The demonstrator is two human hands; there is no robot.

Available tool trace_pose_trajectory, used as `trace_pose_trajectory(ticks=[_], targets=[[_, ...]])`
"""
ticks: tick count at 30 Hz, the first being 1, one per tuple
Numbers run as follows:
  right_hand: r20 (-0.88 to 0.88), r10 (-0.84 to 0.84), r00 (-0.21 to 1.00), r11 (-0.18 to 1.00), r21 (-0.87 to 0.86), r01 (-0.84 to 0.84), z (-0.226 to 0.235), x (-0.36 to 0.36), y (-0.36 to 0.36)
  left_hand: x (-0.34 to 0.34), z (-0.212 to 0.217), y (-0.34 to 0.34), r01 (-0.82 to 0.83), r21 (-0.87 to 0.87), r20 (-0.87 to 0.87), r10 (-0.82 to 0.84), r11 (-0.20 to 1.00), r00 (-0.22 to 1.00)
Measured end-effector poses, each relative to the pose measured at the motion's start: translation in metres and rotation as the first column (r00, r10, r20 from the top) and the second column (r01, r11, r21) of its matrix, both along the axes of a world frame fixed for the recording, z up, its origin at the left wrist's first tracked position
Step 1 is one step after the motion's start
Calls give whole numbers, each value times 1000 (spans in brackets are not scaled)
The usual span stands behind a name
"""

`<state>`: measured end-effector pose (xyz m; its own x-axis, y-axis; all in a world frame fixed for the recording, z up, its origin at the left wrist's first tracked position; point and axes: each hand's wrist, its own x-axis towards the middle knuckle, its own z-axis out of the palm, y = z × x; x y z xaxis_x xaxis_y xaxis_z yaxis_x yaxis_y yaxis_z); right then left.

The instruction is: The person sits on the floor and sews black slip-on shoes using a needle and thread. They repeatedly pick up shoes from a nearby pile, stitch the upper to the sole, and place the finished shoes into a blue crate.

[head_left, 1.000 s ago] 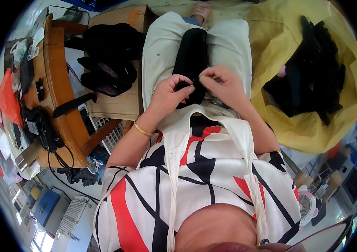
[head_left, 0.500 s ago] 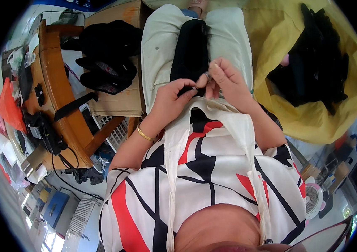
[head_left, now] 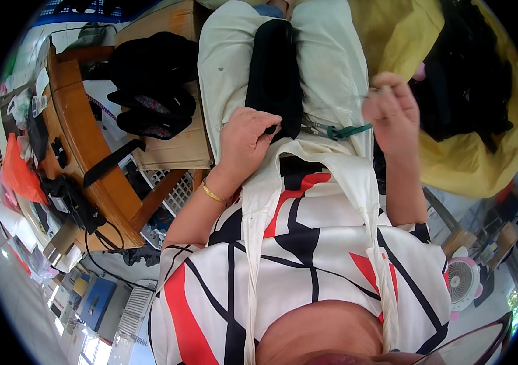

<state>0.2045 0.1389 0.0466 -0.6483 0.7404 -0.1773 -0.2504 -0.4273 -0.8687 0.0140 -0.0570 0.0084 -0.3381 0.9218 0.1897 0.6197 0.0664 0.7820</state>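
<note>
A black cloth slip-on shoe lies lengthwise on my lap, over the off-white apron. My left hand is closed in a pinch at the shoe's near end, on its left edge. Out to the right, near the yellow bag, my right hand is raised with thumb and fingertips pressed together. Something thin seems to be in that pinch, but motion blur hides what it is. Between the shoe and my right hand, a pair of scissors with a green handle rests on the apron.
To the left, several black shoes sit on a cardboard box beside a wooden table edge. A large yellow bag on the right holds a pile of black items. A fan stands lower right.
My right hand has moved away from the shoe, out to the right and slightly up. My left hand stays at the shoe's near end. The green-handled scissors have come into sight.
</note>
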Motion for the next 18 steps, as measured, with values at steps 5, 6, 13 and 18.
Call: trace_pose_trajectory(ticks=[5, 6, 13, 18], targets=[[478, 431, 765, 838, 103, -536, -14, -27, -20, 0, -4, -4, 26, 52, -110, -20, 998, 994], [548, 414, 727, 771, 213, -600, -16, -35, -24, 0, -5, -5, 24, 67, -118, -16, 997, 993], [717, 361, 596, 515, 380, -769, -32, -47, -28, 2, -15, -9, -7, 117, -119, 21, 993, 993], [699, 364, 615, 524, 393, -756, -33, -48, -28, 1, -16, -9, -14, 124, -106, 27, 992, 994]])
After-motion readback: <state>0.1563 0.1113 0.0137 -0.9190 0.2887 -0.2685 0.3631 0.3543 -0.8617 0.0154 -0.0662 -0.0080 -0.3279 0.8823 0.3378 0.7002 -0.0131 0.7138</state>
